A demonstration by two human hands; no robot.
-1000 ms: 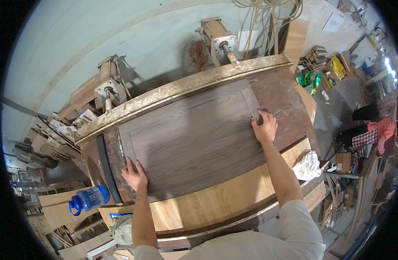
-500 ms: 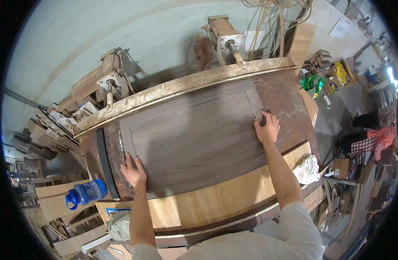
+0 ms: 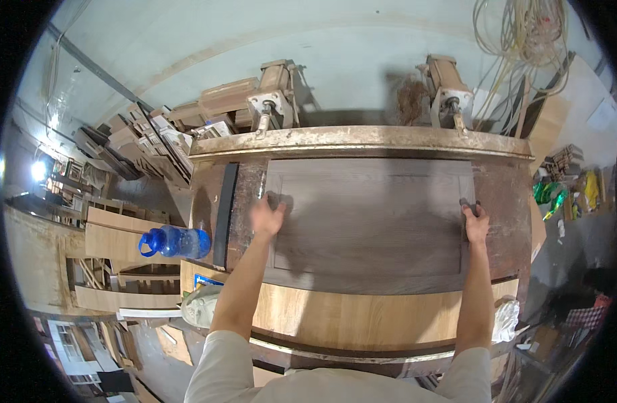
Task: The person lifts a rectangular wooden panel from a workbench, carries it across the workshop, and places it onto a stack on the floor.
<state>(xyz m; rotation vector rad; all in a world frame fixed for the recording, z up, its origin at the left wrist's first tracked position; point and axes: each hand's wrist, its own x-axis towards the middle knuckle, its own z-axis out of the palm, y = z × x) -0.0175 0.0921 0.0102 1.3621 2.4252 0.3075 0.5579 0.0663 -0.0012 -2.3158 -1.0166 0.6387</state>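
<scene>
Left hand (image 3: 267, 216), blurred but spread, and right hand (image 3: 476, 221), fingers parted, flank the grey cabinet door (image 3: 369, 225) on the surface (image 3: 502, 218) before the far clamp bar (image 3: 362, 140); its frame looks assembled, fastening unclear.

Panel (image 3: 369, 221): is showing grey-brown woodgrain, running in long streaks
Board (image 3: 362, 316): is showing pale tan woodgrain
Bar (image 3: 362, 140): is showing cream with brown blotches
Strip (image 3: 226, 215): is looking plain black
Bottle (image 3: 177, 242): is showing translucent blue, deeper at both ends
Table (image 3: 502, 208): is showing mottled reddish brown
Wall (image 3: 349, 33): is showing pale green-blue with a tan band
</scene>
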